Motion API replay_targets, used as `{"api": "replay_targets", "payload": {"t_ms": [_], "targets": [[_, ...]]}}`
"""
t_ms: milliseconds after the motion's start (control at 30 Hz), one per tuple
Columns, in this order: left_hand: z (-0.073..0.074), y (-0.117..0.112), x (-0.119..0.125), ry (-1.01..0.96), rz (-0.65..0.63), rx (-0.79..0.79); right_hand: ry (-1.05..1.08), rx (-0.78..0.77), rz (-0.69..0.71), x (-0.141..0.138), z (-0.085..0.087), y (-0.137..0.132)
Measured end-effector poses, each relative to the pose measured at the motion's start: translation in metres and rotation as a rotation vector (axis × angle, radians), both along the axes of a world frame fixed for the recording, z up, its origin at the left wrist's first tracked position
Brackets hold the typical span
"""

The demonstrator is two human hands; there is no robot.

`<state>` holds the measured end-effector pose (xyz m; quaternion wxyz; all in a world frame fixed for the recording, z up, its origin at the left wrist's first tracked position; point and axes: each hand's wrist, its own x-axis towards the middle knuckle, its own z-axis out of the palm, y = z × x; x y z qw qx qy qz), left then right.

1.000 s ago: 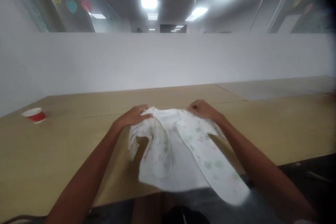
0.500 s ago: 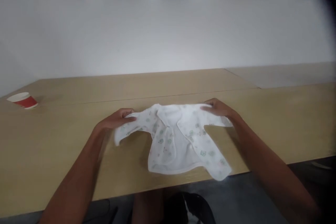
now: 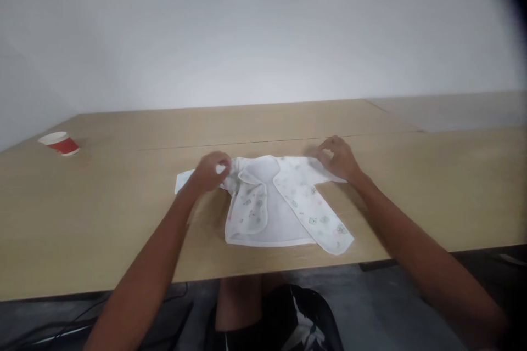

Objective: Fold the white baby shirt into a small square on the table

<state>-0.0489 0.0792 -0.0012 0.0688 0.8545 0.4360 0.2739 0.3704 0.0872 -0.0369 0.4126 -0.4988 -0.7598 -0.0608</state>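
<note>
A small white baby shirt (image 3: 280, 205) with a faint coloured print lies flat and front-open on the wooden table (image 3: 123, 214), near its front edge. My left hand (image 3: 211, 170) is closed in a pinch on the shirt's left shoulder, where the left sleeve (image 3: 183, 180) stretches out to the side. My right hand (image 3: 338, 159) rests on the right sleeve with its fingers arched and apart, fingertips touching the cloth. Both forearms reach in from the bottom of the view.
A red and white paper cup (image 3: 60, 143) stands at the table's far left. A white partition wall (image 3: 263, 38) runs behind the table. A second tabletop (image 3: 453, 109) adjoins at the right. My lap shows below the front edge.
The shirt went from hanging over the table's front edge to lying flat further in. My left hand moved from the sleeve end to the shoulder. The right hand's grip loosened.
</note>
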Motion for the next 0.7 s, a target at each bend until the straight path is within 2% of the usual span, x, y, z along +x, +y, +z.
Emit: {"api": "replay_targets", "payload": {"t_ms": [100,200,267,333,400,467,533,600,700], "targets": [[0.002,-0.015,0.02,0.063,-0.154,-0.203,0.012,-0.042,0.305,-0.037,0.011,-0.02],[-0.005,-0.019,0.022,0.101,-0.249,-0.236,-0.072,-0.135,0.538,-0.066,0.008,-0.032],[-0.009,-0.017,0.02,0.104,-0.287,-0.238,-0.181,-0.208,0.617,-0.077,0.003,-0.034],[-0.008,-0.012,0.022,0.051,-0.258,-0.229,-0.257,-0.27,0.605,-0.084,-0.002,-0.032],[-0.006,-0.006,0.034,-0.085,-0.201,-0.201,-0.261,-0.294,0.574,-0.088,-0.002,-0.028],[-0.006,-0.001,0.053,-0.271,-0.155,-0.198,-0.202,-0.301,0.583,-0.09,0.0,-0.023],[-0.009,0.005,0.074,-0.387,-0.173,-0.27,-0.099,-0.3,0.611,-0.089,0.003,-0.02],[-0.013,0.008,0.088,-0.388,-0.234,-0.328,0.008,-0.306,0.604,-0.084,0.006,-0.019],[-0.014,0.008,0.09,-0.233,-0.27,-0.2,0.129,-0.362,0.534,-0.07,0.01,-0.02]]}}
